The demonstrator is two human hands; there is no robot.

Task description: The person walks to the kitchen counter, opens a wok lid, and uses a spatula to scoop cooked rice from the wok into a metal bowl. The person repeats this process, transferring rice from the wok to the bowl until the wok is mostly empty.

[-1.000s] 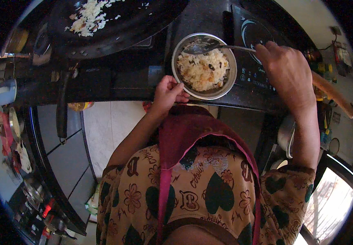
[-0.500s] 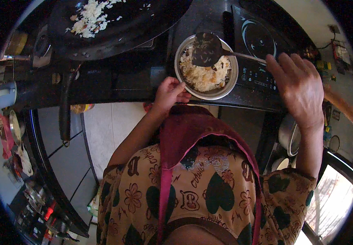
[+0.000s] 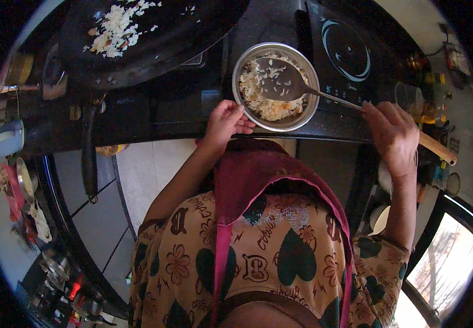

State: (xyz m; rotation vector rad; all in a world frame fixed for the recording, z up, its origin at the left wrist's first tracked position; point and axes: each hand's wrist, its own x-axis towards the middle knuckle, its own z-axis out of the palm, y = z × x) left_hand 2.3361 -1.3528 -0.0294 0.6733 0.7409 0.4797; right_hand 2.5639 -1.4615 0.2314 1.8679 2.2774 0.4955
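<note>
My left hand (image 3: pixel 227 123) grips the near left rim of a round metal bowl (image 3: pixel 278 128), thumb at the edge and fingers below it. Cooked rice with brownish bits (image 3: pixel 273 111) lies in the bowl. In my right hand (image 3: pixel 396 135) is the long handle of a spatula (image 3: pixel 282 82), its wooden end sticking out past the hand. The broad dark blade lies over the rice with loose grains on its face; whether it touches the rice I cannot tell. At the upper left, a big dark wok (image 3: pixel 176 63) holds a smaller heap of rice (image 3: pixel 117 34).
Right of the bowl sits a black induction cooktop (image 3: pixel 348 49) with a pale ring. The wok's long handle (image 3: pixel 89 156) juts over the near counter edge. Bottles (image 3: pixel 432 113) and a clear container (image 3: pixel 407 96) stand at the far right. A blue-grey container (image 3: pixel 6 139) is at the left.
My right hand has come down toward me, and the spatula blade has turned and dropped toward the bowl's middle, now showing grains on it. My left hand stays at the rim.
</note>
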